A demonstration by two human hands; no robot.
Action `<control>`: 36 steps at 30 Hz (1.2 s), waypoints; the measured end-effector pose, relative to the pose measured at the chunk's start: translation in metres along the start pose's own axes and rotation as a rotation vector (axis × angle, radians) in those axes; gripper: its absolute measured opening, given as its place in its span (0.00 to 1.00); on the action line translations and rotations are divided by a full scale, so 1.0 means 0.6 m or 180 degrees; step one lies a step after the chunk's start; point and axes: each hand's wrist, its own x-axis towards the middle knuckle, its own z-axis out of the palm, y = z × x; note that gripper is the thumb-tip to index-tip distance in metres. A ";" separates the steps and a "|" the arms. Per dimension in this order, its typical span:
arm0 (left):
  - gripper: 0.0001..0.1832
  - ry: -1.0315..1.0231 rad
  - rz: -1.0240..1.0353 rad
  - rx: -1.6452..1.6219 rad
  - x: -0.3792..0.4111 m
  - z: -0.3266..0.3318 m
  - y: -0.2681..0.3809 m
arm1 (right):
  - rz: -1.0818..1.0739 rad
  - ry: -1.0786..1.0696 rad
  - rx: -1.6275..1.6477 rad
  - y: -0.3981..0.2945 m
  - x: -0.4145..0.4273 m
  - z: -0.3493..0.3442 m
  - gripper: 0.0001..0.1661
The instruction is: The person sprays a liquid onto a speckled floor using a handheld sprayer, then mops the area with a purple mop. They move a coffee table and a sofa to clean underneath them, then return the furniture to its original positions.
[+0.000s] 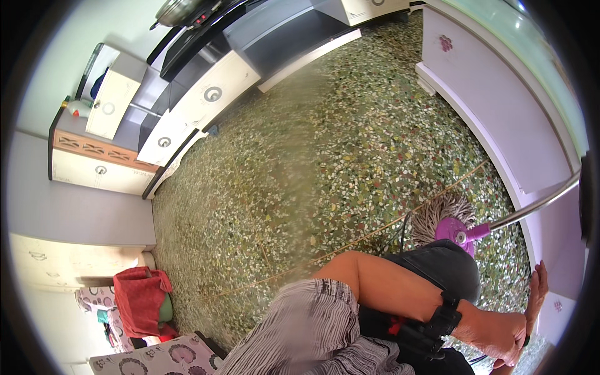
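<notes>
My left forearm crosses from the striped sleeve toward the lower right, with a black strapped device point(445, 314) on its wrist. My left hand point(497, 330) has its fingers curled against the wrist of my right hand, where a dark band partly shows. Whether it grips anything is hidden. My right hand point(539, 293) is seen edge-on beyond it, fingers extended and holding nothing visible. Near my dark-trousered knee point(436, 267), a string mop point(443, 218) with a purple plastic head point(452, 230) rests on the floor. Its metal handle point(539, 204) slants up to the right; neither hand touches the visible part.
Speckled terrazzo floor point(262, 197) spreads ahead. Cream cabinets point(213, 93) and a dark stove point(187, 54) with a steel pot point(180, 11) line the left. A lilac cabinet point(497, 103) with a glass top curves along the right. A red cloth point(138, 300) hangs at lower left.
</notes>
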 end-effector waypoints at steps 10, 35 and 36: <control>0.09 0.0185 -0.0077 0.0042 0.063 -0.020 -0.060 | -0.0426 -0.0252 0.0912 -0.144 0.139 0.107 0.60; 0.09 0.0239 0.0110 0.0265 0.043 -0.010 -0.041 | -0.1063 -0.0250 0.2660 -0.261 -0.007 0.121 0.21; 0.09 0.0297 0.0167 0.0249 0.045 -0.007 -0.047 | -0.1221 -0.0271 0.2807 -0.270 -0.013 0.108 0.20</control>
